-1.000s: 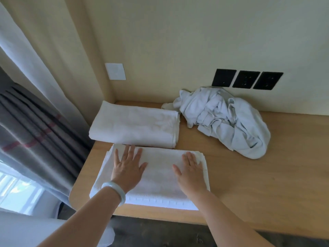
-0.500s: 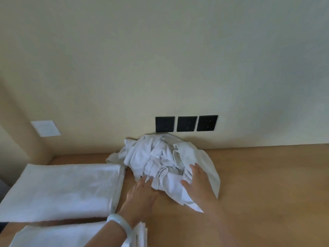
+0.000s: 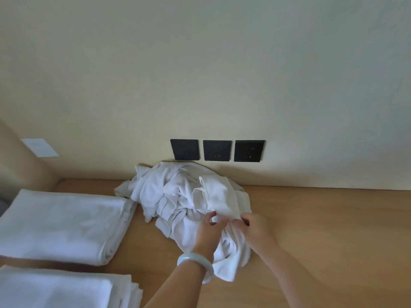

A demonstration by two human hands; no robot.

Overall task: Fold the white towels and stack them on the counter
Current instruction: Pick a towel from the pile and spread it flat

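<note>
A crumpled white towel (image 3: 175,196) lies in a heap on the wooden counter (image 3: 322,230) against the back wall. My left hand (image 3: 208,232), with a pale bangle on the wrist, pinches a raised fold of it. My right hand (image 3: 253,227) pinches the same fold just to the right; the two hands almost touch. A folded white towel (image 3: 62,225) lies flat at the left. A second folded towel (image 3: 66,290) lies in front of it at the bottom left corner, partly cut off.
Three black wall sockets (image 3: 216,150) sit in a row just above the heap. A white plate (image 3: 40,147) is on the side wall at left. The counter stretches bare to the right of the heap.
My hands left the folded front towel, reached to the crumpled heap and now pinch up a fold of it. The view swung up and right.
</note>
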